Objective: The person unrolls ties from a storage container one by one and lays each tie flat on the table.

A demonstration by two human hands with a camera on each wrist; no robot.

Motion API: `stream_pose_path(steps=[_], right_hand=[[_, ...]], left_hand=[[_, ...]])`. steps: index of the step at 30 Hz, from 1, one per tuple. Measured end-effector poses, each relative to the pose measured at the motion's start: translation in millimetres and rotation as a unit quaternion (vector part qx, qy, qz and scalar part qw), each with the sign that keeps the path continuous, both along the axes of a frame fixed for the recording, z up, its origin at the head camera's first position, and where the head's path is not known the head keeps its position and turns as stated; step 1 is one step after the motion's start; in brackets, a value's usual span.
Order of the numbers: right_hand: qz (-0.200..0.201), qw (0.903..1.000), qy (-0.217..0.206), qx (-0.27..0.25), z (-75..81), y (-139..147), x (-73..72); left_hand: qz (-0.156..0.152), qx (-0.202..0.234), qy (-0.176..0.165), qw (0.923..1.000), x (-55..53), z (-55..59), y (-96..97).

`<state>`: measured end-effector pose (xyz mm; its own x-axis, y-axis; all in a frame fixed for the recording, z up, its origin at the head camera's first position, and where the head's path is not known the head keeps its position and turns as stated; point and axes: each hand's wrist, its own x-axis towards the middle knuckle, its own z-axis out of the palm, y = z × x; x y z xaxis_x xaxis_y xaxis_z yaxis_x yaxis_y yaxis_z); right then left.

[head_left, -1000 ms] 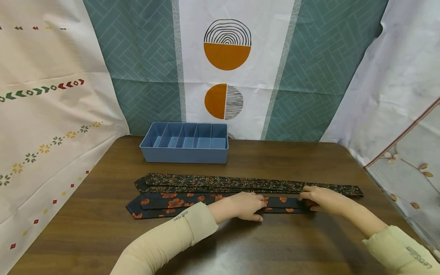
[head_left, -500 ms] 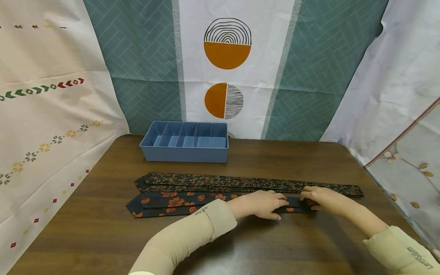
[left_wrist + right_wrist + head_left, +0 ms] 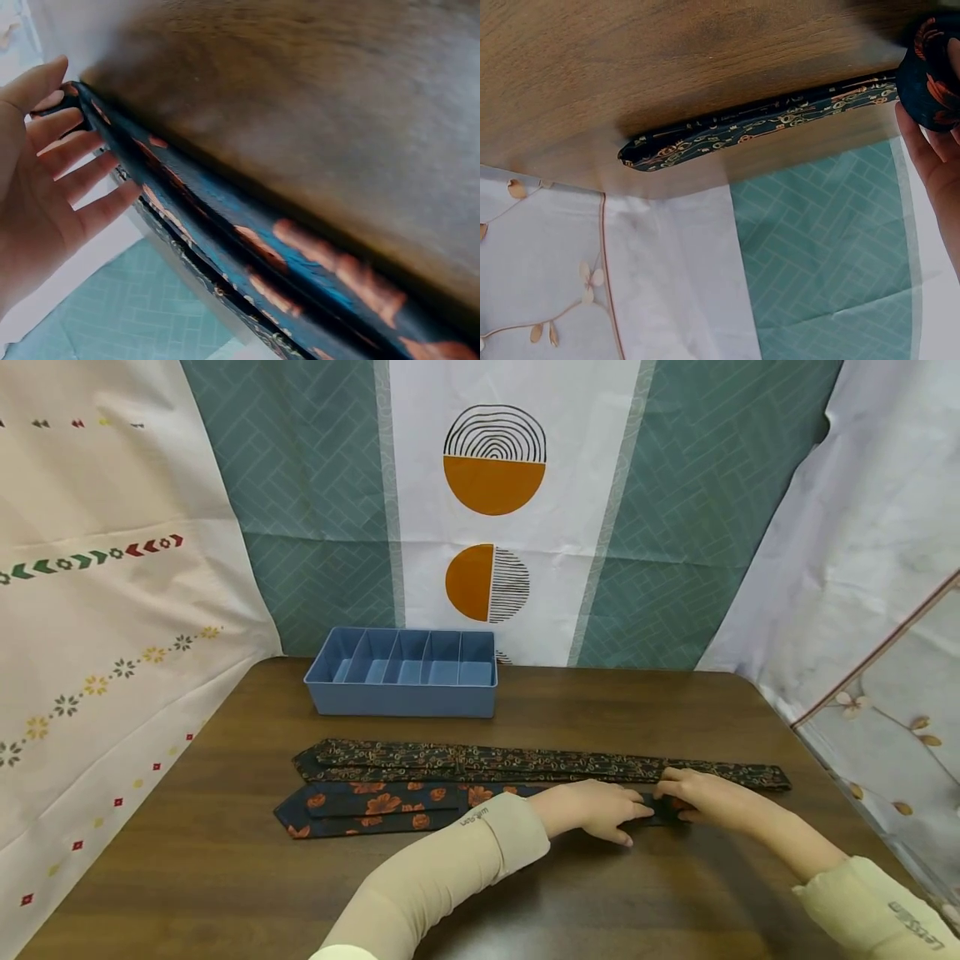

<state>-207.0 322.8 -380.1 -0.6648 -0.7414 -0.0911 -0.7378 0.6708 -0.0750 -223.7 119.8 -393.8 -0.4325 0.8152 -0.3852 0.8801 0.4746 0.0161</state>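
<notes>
A navy necktie (image 3: 382,806) with orange flowers lies lengthwise across the table, doubled over, its wide pointed end at the left. My right hand (image 3: 716,797) grips its right end, which bulges in a rolled or folded bundle (image 3: 930,82) in the right wrist view. Just left of it, my left hand (image 3: 596,810) is over the same tie. Its fingers (image 3: 79,161) look spread and nearly straight in the left wrist view, against or close to the cloth. Behind lies a second necktie (image 3: 540,760), black with a gold and rust pattern, also doubled lengthwise.
A blue box (image 3: 401,699) with several compartments stands at the back of the wooden table (image 3: 187,860), left of centre. Patterned cloths hang behind the table and along both sides.
My left hand has slid rightward along the navy necktie, closer to my right hand. The right hand keeps its place at the tie's end.
</notes>
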Motion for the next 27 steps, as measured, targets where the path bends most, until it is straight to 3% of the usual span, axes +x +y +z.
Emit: stream_pose_path(steps=[15,22,27], right_hand=[[-0.019,0.9998,0.006,0.008,-0.9,3,3.1],[-0.020,0.9995,0.018,0.015,-4.2,8,2.9],[-0.040,0.9992,0.000,0.005,-5.2,14,2.2]], left_hand=[[0.044,-0.015,-0.010,0.9989,3.3,0.3,8.0],[0.049,-0.015,-0.012,0.9986,5.2,1.0,7.1],[0.046,-0.009,-0.012,0.9988,3.8,0.9,6.5]])
